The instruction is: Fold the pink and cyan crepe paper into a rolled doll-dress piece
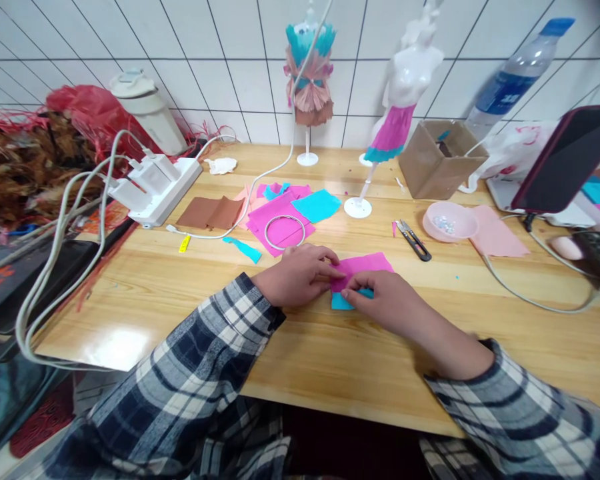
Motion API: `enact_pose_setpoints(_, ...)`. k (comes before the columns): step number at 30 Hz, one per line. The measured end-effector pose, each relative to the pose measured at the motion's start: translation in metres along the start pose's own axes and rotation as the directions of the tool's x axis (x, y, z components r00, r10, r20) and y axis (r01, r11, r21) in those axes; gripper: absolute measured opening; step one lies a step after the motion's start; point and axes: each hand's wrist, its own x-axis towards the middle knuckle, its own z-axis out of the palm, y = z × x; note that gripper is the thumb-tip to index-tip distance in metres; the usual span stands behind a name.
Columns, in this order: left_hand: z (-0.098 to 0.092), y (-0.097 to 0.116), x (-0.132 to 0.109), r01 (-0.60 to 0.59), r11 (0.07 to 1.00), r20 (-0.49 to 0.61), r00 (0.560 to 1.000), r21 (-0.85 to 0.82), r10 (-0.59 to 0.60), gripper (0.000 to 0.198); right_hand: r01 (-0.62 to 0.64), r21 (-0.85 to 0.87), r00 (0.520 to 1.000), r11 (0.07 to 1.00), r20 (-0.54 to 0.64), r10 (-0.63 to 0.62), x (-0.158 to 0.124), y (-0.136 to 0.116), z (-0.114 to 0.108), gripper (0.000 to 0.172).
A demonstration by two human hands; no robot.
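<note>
My left hand (300, 273) and my right hand (385, 303) meet over a magenta paper sheet (367, 265) lying on the wooden table (180, 293). Both hands pinch the sheet's near edge, fingers pressed together. A small blue paper piece (341, 303) pokes out from under the magenta sheet between my hands. Both arms wear plaid sleeves.
Behind lie more magenta and blue papers (290, 217) with a metal ring (284, 232), brown paper (211, 212), black snips (414, 240), a pink bowl (450, 223), a cardboard box (437, 160), two doll mannequins (309, 73) (405, 87), a power strip (155, 183), a phone (567, 157).
</note>
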Motion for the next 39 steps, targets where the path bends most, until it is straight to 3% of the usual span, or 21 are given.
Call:
enact_pose_setpoints(9,-0.005,0.007,-0.003,0.012,0.998,-0.01,1.0,-0.057,-0.013,0.027,-0.04,-0.117,0.999,0.992,-0.018,0.038,0.001,-0.005,0.003,0.02)
enact_pose_setpoints(20,-0.002,0.017,-0.001,0.096,0.992,0.007,0.995,-0.079,-0.096,0.029,-0.038,-0.134,0.999,0.99,-0.043,0.033,0.001,-0.004,0.005,0.018)
enact_pose_setpoints(29,-0.006,0.022,-0.003,0.139,0.987,0.035,0.99,-0.086,-0.136,0.032,-0.031,-0.165,0.998,0.986,0.049,0.039,-0.017,-0.012,-0.02,0.024)
enact_pose_setpoints(39,-0.008,0.022,-0.003,0.138,0.988,0.065,0.989,-0.07,-0.134,0.042,-0.054,-0.183,0.997,0.982,0.036,0.061,-0.011,0.012,-0.038,0.011)
